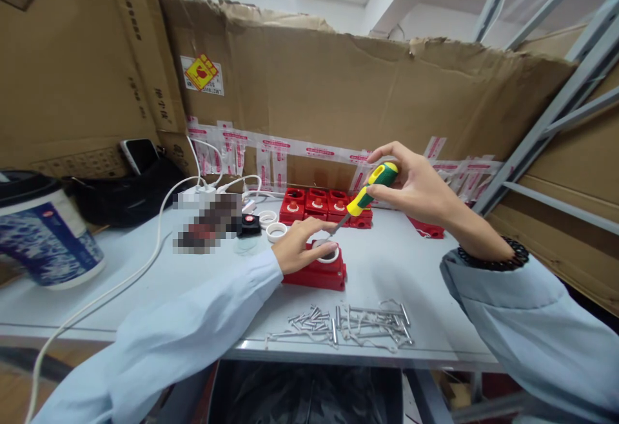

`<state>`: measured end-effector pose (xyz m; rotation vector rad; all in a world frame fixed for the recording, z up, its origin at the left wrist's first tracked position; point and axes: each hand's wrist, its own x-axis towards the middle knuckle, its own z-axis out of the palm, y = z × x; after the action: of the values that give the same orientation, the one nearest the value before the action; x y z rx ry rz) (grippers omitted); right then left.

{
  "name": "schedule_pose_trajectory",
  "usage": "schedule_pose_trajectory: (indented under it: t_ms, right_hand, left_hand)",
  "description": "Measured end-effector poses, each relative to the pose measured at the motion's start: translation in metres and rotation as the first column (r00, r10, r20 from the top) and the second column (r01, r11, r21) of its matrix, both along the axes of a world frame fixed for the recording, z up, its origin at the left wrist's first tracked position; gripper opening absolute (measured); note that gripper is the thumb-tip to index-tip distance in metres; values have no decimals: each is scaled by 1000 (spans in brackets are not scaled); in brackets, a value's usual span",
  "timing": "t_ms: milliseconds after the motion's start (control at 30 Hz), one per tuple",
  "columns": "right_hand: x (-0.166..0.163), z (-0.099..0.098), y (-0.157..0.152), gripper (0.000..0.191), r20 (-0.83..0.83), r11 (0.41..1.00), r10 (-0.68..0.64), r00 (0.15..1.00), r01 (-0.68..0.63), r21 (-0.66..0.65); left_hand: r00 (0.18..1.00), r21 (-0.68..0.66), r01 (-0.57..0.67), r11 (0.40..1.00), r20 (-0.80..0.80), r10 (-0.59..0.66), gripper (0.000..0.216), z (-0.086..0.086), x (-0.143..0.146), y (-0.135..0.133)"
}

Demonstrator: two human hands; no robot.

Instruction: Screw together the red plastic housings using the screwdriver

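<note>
My right hand (418, 185) is closed round the green and yellow handle of a screwdriver (370, 193). Its shaft slants down to the left onto a red plastic block (316, 272) with a white ring on top. My left hand (302, 243) rests on that block, fingers curled over it and holding it down on the grey table (401, 263).
A pile of metal screws and pins (343, 326) lies near the front edge. Several red blocks (326, 203) stand in a row at the back, with white rings (275, 231) beside them. A white bucket (46, 234), a cable, a phone and cardboard walls surround the table.
</note>
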<state>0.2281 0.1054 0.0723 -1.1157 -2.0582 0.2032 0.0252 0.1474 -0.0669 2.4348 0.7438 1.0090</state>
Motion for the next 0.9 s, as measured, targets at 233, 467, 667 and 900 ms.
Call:
schedule_pose_trajectory:
  t_ms: [233,467,667,900]
  right_hand:
    - [7,-22,6,35,-280,999,28,960,-33,-15]
    - [22,-63,24,31,-496,997,-29,868,58,45]
    - [31,-78,35,32,-533,997,-51,845,78,29]
    - [29,-78,31,27,-518,983,-91,851,160,90]
  left_hand:
    - [998,149,-55,987,5,55,17,11,-19,7]
    - [919,14,320,947,-247,-307,14,12,-27,-7]
    - [819,91,339,936,-519,-246,19,-9,-4,-32]
    - [952,298,158,941,-298,-66,25,3,-15,-19]
